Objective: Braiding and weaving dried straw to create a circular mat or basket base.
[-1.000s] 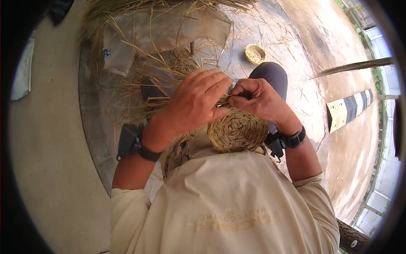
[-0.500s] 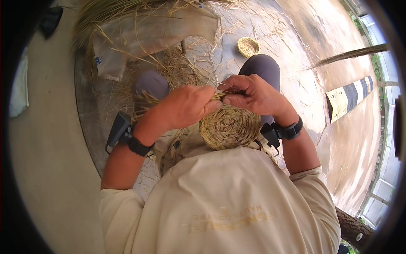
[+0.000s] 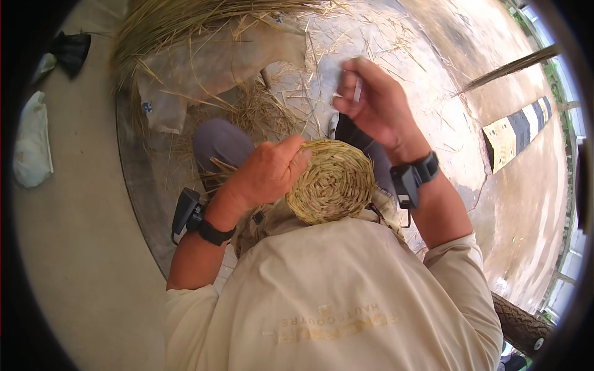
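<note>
A round coiled straw basket rests in my lap, its spiral weave facing up. My left hand is closed on its upper left rim, thumb and fingers pinched together there. Loose straw ends stick out beside that wrist. My right hand is raised beyond the basket's upper right side, apart from it. Its fingers are curled in and slightly blurred; a pale sliver shows among them, and I cannot make out whether it is a held thing or a gap.
A long bundle of straw lies on a pale plastic sheet at the far left. Loose straw litters the ground before my knees. A striped barrier stands at the right; a dark bag and a white sack lie far left.
My right hand has left the basket's rim and moved up and away, now covering where a small straw basket showed. My left hand stays at the rim, slightly lower.
</note>
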Demonstrator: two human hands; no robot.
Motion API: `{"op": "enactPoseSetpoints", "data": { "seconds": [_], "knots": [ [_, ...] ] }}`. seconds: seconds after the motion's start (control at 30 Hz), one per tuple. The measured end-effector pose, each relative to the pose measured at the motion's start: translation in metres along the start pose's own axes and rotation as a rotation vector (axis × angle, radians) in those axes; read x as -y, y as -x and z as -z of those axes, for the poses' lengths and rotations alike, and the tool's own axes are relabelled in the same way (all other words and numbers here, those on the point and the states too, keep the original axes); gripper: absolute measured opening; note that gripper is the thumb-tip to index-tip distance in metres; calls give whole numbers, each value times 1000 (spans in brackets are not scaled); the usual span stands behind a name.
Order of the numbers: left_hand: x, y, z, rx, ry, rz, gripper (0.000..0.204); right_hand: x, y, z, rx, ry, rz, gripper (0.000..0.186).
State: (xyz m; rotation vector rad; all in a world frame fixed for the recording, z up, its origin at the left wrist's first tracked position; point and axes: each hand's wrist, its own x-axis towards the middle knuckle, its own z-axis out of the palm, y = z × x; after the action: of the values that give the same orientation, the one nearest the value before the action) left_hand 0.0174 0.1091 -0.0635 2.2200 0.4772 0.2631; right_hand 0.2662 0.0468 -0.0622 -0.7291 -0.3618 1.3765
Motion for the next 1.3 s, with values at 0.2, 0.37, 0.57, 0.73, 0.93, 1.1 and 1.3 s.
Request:
{"op": "enactPoseSetpoints", "data": {
  "seconds": [0.2, 0.37, 0.57, 0.73, 0.93, 1.1, 1.3],
  "knots": [
    [20, 2, 6, -68, -41, -306, 27, -31, 38, -82, 776, 974, 323, 22],
    [19, 10, 2, -9, 255, 54, 29, -56, 80, -45, 909, 860, 220, 20],
    [18, 9, 10, 43, 238, 120, 31, -57, 79, -36, 939, 957, 120, 16],
    [22, 14, 9, -8, 101, 226, 25, -31, 93, -36, 652, 1254, 447, 16],
    [17, 16, 23, -344, 125, 230, 31, -10, 93, -19, -90, 1023, 295, 24],
    [6, 16, 29, -404, -49, 210, 25, -24, 101, -16, -10, 780, 42, 34],
    [-9, 17, 24, -388, -54, 127, 21, -31, 90, -45, 257, 1138, 69, 24]
  ]
}}
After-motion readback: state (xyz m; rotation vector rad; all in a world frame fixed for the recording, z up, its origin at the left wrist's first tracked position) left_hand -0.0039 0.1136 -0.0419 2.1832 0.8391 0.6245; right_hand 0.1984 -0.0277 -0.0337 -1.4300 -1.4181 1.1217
